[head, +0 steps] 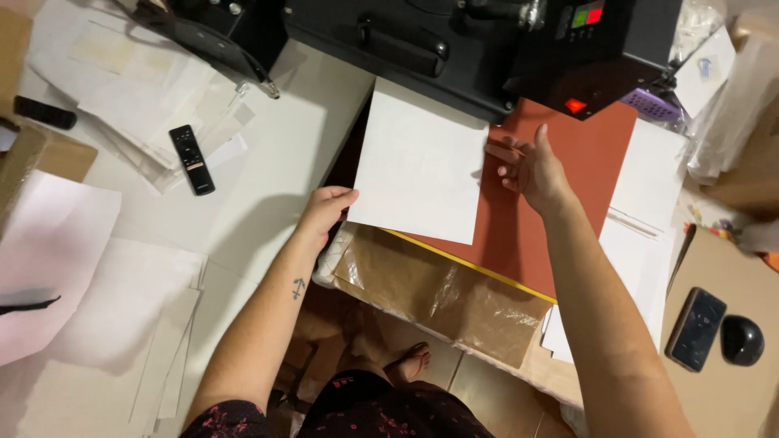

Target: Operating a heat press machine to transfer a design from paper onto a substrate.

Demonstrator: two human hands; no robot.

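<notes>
Head view: thin, light, floppy white sheet (pixel 422 166) flat on red pad (pixel 568 195) below black press (pixel 487 40), left hand (pixel 323 212) pinching its lower-left corner, right hand (pixel 531 170) spread open, fingers (pixel 505 152) at its right edge; best lifted by edges.

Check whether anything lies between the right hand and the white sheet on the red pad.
Nothing visible does. The right hand hovers beside the white sheet, its fingers at the sheet's right edge, only bare red pad beneath. The left hand holds the sheet's lower left corner.

One white sheet (pixel 419 166), one remote control (pixel 191 159), one phone (pixel 695 328), one computer mouse (pixel 742 340).
</notes>
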